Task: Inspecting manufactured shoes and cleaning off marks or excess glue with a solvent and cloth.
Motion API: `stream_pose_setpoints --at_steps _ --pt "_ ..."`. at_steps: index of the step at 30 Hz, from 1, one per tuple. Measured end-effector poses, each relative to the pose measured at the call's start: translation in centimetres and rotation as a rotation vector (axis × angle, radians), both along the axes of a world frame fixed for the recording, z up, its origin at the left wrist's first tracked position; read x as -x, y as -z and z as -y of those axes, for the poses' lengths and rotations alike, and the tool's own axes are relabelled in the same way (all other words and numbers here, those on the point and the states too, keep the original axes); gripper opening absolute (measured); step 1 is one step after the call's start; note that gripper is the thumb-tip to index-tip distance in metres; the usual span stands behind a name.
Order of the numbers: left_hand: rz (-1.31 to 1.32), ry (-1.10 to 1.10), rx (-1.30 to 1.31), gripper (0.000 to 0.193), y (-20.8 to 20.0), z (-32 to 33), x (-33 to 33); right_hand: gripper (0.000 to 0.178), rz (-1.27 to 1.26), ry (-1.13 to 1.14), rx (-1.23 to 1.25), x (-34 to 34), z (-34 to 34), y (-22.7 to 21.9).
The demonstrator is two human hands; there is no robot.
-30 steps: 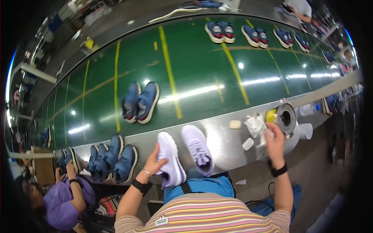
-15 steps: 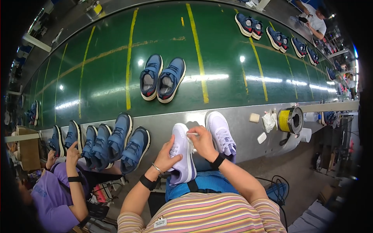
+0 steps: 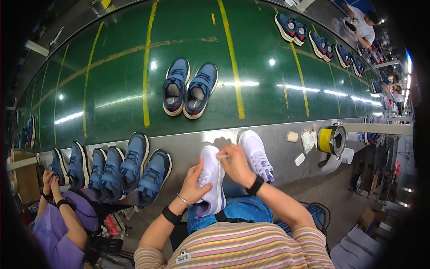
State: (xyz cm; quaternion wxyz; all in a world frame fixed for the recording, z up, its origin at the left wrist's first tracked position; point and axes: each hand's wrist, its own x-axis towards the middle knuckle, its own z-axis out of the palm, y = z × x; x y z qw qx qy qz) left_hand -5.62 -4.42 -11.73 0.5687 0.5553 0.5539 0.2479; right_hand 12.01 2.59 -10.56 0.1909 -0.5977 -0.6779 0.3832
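My left hand (image 3: 192, 184) is wrapped round the side of a lavender sneaker (image 3: 211, 172), thumb across its laces. The sneaker is tilted with its toe away from me and its heel near my lap. At its right side, near the toe, my right hand (image 3: 237, 167) is closed in a pinch on a thin white stick (image 3: 222, 156). The stick's tip is close to the upper; I cannot tell if it touches. A second lavender sneaker (image 3: 256, 154) stands just right of my right hand on the metal ledge (image 3: 280, 154).
Beyond the ledge runs a green conveyor belt (image 3: 121, 58) carrying blue sneakers (image 3: 197, 92). More blue sneakers (image 3: 134, 157) line the ledge at left, beside a co-worker in purple (image 3: 62, 233). To the right are a white eraser-like block (image 3: 299, 159), crumpled tissue (image 3: 308, 141) and a yellow-labelled tin (image 3: 331, 140).
My right hand has shifted slightly along the sneaker's side, while my left keeps its grip. The co-worker's hands have come together at the leftmost blue sneaker. The view has shifted slightly.
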Motion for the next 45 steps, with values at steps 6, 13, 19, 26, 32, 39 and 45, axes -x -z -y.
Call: stream_pose_setpoints --at_steps 6,13,19,26,32,39,45 --pt "0.0 0.028 -0.017 0.082 0.3 0.0 -0.3 0.003 0.058 0.012 -0.055 1.0 -2.6 0.8" --pt "-0.002 0.019 -0.007 0.082 0.5 0.2 0.1 0.002 0.041 0.009 -0.149 0.0 2.5 -0.1" --pt "-0.007 0.017 -0.023 0.082 0.6 0.0 -0.2 0.004 0.049 0.003 -0.121 0.5 -1.1 1.0" --pt "-0.027 0.001 -0.007 0.082 0.4 0.2 -0.1 0.004 0.017 0.039 -0.159 -0.3 3.9 0.2" --pt "-0.054 0.022 -0.006 0.083 0.2 0.0 -0.5 0.004 0.017 0.071 -0.177 0.4 -0.8 1.5" --pt "-0.069 0.006 0.014 0.083 0.4 0.2 -0.5 0.001 -0.059 0.041 -0.258 -0.5 2.2 1.5" --pt "-0.16 0.032 0.005 0.085 0.2 -0.4 -0.8 0.004 -0.151 0.022 -0.108 -2.3 7.5 0.8"
